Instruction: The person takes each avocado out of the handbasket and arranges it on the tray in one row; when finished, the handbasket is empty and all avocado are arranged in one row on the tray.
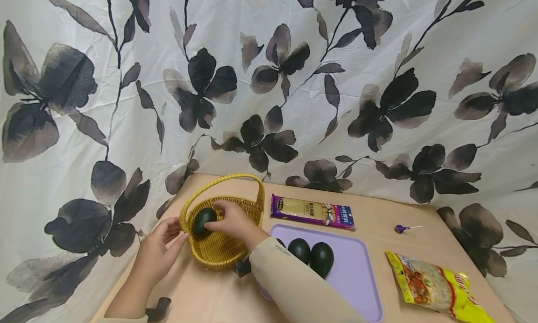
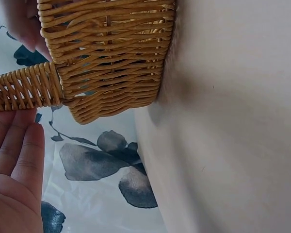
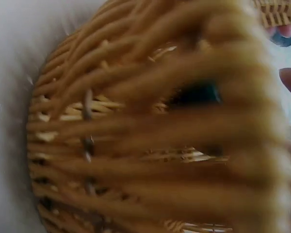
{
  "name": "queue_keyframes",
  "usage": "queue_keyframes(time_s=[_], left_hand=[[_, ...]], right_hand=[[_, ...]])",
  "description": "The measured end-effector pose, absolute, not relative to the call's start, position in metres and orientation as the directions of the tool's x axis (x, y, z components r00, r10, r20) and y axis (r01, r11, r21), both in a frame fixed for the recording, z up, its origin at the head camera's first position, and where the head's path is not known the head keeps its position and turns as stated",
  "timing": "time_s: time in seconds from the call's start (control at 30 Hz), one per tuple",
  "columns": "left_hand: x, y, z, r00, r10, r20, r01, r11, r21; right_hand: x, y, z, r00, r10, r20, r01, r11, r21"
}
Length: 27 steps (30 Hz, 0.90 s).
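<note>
A yellow wicker basket [image 1: 218,253] with a tall arched handle stands at the left of the table. Over its opening, my right hand [image 1: 235,222] pinches a dark green avocado [image 1: 203,224] between thumb and fingers, at the basket's left side. My left hand [image 1: 157,248] is at the outer left of the basket. In the left wrist view, its nearly straight fingers [image 2: 29,158] touch the handle's lower part [image 2: 26,87]. Close weave fills the right wrist view, with dark green showing through a gap. More avocados [image 1: 321,260] lie on a lilac tray [image 1: 357,276], partly behind the right sleeve.
Behind the tray lies a purple-edged pasta packet [image 1: 313,211]. A purple-wrapped lollipop [image 1: 401,229] and a yellow food bag [image 1: 437,285] are on the right. A floral curtain [image 1: 260,80] hangs along the table's back edge. The right forearm [image 1: 294,281] crosses over the tray.
</note>
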<state>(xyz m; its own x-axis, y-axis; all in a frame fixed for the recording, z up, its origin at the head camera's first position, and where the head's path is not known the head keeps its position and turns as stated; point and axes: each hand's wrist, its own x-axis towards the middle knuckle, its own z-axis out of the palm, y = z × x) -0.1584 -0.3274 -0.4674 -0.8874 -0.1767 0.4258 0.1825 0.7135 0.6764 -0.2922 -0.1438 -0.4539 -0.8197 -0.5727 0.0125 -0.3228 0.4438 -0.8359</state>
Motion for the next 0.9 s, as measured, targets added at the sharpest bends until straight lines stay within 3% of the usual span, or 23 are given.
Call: queue_keyframes(time_s=[0.33,0.9], left_hand=[[-0.158,-0.328,-0.468,-0.892,-0.181,0.414,0.176,0.704,0.688],[-0.159,-0.328,-0.469,-0.888,-0.17,0.428,0.188,0.714,0.674]], right_hand=[[-0.292,-0.167,-0.467,-0.835,-0.55,-0.027,-0.328,0.536,-0.778],[-0.289,-0.178,-0.478,-0.817,-0.574,-0.047,-0.333,0.538,-0.774]])
